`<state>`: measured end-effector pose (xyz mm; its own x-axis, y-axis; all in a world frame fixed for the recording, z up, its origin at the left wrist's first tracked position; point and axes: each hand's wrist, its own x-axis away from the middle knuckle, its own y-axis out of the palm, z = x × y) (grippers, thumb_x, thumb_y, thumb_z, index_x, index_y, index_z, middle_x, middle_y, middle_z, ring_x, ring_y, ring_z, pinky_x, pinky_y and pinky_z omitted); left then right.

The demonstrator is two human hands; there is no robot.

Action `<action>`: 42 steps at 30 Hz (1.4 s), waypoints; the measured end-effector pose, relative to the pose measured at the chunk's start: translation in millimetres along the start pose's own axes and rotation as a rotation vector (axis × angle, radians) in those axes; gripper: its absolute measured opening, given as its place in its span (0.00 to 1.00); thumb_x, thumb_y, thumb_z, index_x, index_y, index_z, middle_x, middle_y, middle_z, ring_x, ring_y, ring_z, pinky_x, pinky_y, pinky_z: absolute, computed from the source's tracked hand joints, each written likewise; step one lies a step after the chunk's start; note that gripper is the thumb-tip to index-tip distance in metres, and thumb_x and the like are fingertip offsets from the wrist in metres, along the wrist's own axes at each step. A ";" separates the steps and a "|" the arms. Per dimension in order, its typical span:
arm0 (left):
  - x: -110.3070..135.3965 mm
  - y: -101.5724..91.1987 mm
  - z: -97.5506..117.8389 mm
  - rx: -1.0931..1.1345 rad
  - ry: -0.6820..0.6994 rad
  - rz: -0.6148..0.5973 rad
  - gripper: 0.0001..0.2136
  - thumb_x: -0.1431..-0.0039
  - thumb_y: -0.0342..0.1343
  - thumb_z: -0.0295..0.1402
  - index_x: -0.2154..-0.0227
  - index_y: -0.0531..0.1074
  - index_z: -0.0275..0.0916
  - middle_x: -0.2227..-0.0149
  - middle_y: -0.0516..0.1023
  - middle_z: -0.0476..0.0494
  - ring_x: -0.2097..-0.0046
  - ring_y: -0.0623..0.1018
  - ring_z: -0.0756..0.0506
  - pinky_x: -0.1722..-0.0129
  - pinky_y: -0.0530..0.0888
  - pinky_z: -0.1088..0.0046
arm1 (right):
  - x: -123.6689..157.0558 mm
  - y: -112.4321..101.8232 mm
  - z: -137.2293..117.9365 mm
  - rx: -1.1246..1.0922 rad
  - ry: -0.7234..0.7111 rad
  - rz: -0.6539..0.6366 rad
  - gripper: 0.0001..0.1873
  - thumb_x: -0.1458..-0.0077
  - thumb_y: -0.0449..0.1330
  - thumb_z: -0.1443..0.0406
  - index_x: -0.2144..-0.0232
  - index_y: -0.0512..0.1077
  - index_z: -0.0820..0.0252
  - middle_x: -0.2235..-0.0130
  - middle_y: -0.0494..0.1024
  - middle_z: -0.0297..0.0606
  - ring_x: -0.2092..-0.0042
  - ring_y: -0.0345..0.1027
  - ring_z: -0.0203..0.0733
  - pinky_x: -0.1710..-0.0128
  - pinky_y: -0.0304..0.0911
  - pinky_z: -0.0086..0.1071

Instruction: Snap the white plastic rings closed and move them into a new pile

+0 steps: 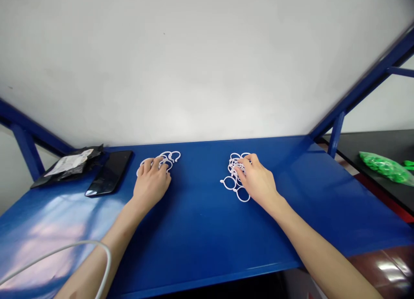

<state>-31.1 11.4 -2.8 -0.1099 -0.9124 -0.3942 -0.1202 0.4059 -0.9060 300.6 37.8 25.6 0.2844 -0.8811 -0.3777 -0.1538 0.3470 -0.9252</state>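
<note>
On the left, several thin white plastic rings (175, 155) lie in a small heap on the blue table, partly under my left hand (150, 180). Palm down, this hand rests its slightly bent, spread fingers over them, and its thumb side is partly hidden. A second, denser heap of white rings (229, 183) lies to the right, with small knobs showing on some. My right hand (258, 180) reaches over its right side. Its thumb and forefinger stand a little apart among the rings, touching the heap; the other fingers are mostly hidden.
A black phone (110, 174) and a black plastic package with a white label (69, 162) lie at the left of the blue table (200, 238). A white cable (64, 248) crosses my left forearm. Bagged green items (386, 167) rest on a dark surface at right. A white wall stands behind.
</note>
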 end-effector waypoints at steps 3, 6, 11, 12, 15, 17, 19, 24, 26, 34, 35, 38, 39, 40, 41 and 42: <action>1.3 -6.6 8.4 0.009 0.034 0.015 0.11 0.34 0.52 0.32 0.62 0.79 0.37 0.45 0.77 0.32 0.44 0.70 0.29 0.48 0.69 0.51 | 7.9 -2.7 -12.5 -0.097 -0.090 0.012 0.16 0.30 0.55 0.59 0.47 0.74 0.60 0.49 0.75 0.47 0.61 0.77 0.45 0.73 0.70 0.33; 4.3 -17.2 21.9 0.050 0.095 0.060 0.11 0.31 0.50 0.33 0.63 0.78 0.38 0.51 0.80 0.35 0.49 0.73 0.32 0.51 0.69 0.55 | 19.7 -4.6 -29.2 -0.258 -0.281 -0.022 0.16 0.30 0.54 0.60 0.46 0.73 0.61 0.50 0.75 0.46 0.60 0.77 0.44 0.67 0.74 0.35; 8.6 -19.4 25.3 0.003 0.116 0.050 0.12 0.32 0.53 0.36 0.57 0.78 0.34 0.54 0.80 0.33 0.51 0.73 0.31 0.53 0.68 0.54 | 33.5 -4.6 -48.8 -0.402 -0.533 -0.167 0.15 0.32 0.58 0.61 0.47 0.73 0.61 0.52 0.76 0.45 0.60 0.76 0.44 0.63 0.76 0.38; 8.5 -17.7 23.0 -0.012 0.108 0.027 0.12 0.33 0.53 0.36 0.58 0.78 0.34 0.55 0.80 0.33 0.51 0.73 0.30 0.54 0.67 0.54 | 34.7 -4.2 -50.3 -0.408 -0.557 -0.188 0.15 0.33 0.59 0.61 0.48 0.73 0.62 0.52 0.76 0.44 0.60 0.76 0.44 0.63 0.76 0.38; 8.0 -15.4 21.5 0.033 0.109 -0.051 0.11 0.32 0.52 0.33 0.64 0.78 0.35 0.57 0.80 0.34 0.52 0.73 0.31 0.55 0.66 0.55 | 35.7 -3.3 -51.3 -0.413 -0.575 -0.211 0.14 0.33 0.60 0.62 0.49 0.73 0.62 0.53 0.76 0.44 0.61 0.76 0.44 0.65 0.76 0.39; 9.5 -19.0 30.2 0.153 0.134 -0.093 0.11 0.32 0.50 0.32 0.66 0.76 0.37 0.59 0.80 0.37 0.54 0.73 0.33 0.56 0.65 0.56 | 35.7 -3.3 -51.2 -0.420 -0.569 -0.198 0.13 0.33 0.59 0.62 0.49 0.73 0.62 0.53 0.76 0.44 0.60 0.76 0.45 0.65 0.76 0.38; 13.8 -26.8 45.8 0.355 0.190 -0.154 0.10 0.31 0.51 0.33 0.67 0.74 0.38 0.62 0.80 0.41 0.56 0.73 0.37 0.56 0.65 0.57 | 36.0 -3.9 -51.8 -0.430 -0.563 -0.169 0.14 0.32 0.59 0.62 0.48 0.72 0.62 0.53 0.76 0.45 0.60 0.77 0.45 0.64 0.76 0.38; 27.3 -50.5 79.2 0.994 0.156 -0.448 0.11 0.30 0.48 0.37 0.67 0.70 0.40 0.68 0.76 0.48 0.65 0.72 0.46 0.64 0.67 0.69 | 38.1 -4.6 -53.8 -0.545 -0.557 -0.072 0.11 0.30 0.54 0.63 0.51 0.72 0.62 0.52 0.79 0.44 0.62 0.78 0.42 0.65 0.74 0.35; 28.7 -55.9 81.6 1.164 0.052 -0.540 0.12 0.30 0.48 0.40 0.67 0.70 0.40 0.69 0.75 0.50 0.68 0.71 0.48 0.67 0.67 0.72 | 39.2 -3.1 -53.7 -0.609 -0.549 -0.044 0.10 0.28 0.52 0.63 0.55 0.72 0.61 0.56 0.80 0.41 0.64 0.78 0.41 0.66 0.73 0.34; 23.5 -60.7 77.9 1.570 -0.183 -0.541 0.13 0.34 0.56 0.45 0.61 0.71 0.40 0.65 0.73 0.49 0.67 0.72 0.50 0.67 0.72 0.74 | 41.2 5.9 -54.9 -0.972 -0.311 0.046 0.08 0.30 0.56 0.63 0.63 0.71 0.58 0.66 0.79 0.36 0.68 0.74 0.36 0.69 0.69 0.29; 22.8 -61.2 77.8 1.593 -0.214 -0.526 0.13 0.35 0.57 0.46 0.59 0.71 0.40 0.65 0.74 0.49 0.67 0.73 0.50 0.67 0.73 0.73 | 40.7 5.8 -54.7 -1.012 -0.253 0.035 0.07 0.31 0.57 0.63 0.63 0.71 0.57 0.67 0.79 0.35 0.69 0.73 0.35 0.70 0.69 0.28; 20.3 -61.5 77.4 1.584 -0.256 -0.498 0.13 0.36 0.59 0.45 0.60 0.71 0.40 0.68 0.75 0.49 0.68 0.75 0.50 0.68 0.74 0.73 | 39.0 5.1 -53.3 -1.123 -0.122 -0.047 0.05 0.33 0.59 0.63 0.63 0.70 0.57 0.68 0.78 0.32 0.70 0.74 0.34 0.70 0.70 0.27; 19.6 -61.1 77.5 1.573 -0.255 -0.490 0.13 0.36 0.59 0.45 0.61 0.72 0.40 0.69 0.76 0.49 0.69 0.75 0.50 0.69 0.74 0.73 | 38.5 5.1 -53.0 -1.152 -0.101 -0.079 0.04 0.33 0.59 0.63 0.62 0.70 0.57 0.68 0.78 0.32 0.70 0.74 0.34 0.69 0.70 0.27; 19.3 -60.4 77.7 1.566 -0.251 -0.480 0.12 0.36 0.59 0.45 0.62 0.72 0.40 0.69 0.76 0.49 0.70 0.75 0.50 0.69 0.75 0.73 | 38.1 5.4 -53.0 -1.170 -0.093 -0.114 0.04 0.34 0.59 0.63 0.61 0.71 0.57 0.68 0.78 0.32 0.69 0.75 0.34 0.68 0.71 0.27; 19.4 -59.4 78.1 1.560 -0.245 -0.470 0.12 0.36 0.59 0.44 0.63 0.73 0.39 0.70 0.77 0.49 0.70 0.75 0.50 0.69 0.75 0.73 | 38.0 5.9 -53.2 -1.175 -0.095 -0.148 0.04 0.34 0.59 0.63 0.60 0.71 0.57 0.67 0.79 0.32 0.68 0.76 0.35 0.68 0.71 0.28; 20.0 -58.1 78.7 1.553 -0.239 -0.460 0.12 0.37 0.59 0.43 0.63 0.74 0.39 0.70 0.77 0.48 0.70 0.76 0.50 0.69 0.76 0.73 | 38.0 6.6 -53.6 -1.168 -0.106 -0.177 0.04 0.33 0.59 0.63 0.59 0.72 0.57 0.67 0.80 0.33 0.68 0.77 0.35 0.67 0.71 0.28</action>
<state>51.4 -34.5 29.9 -0.1840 -0.9813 0.0571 0.9676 -0.1910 -0.1653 259.6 -10.6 7.1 0.4567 -0.8375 -0.3000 -0.8595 -0.3283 -0.3918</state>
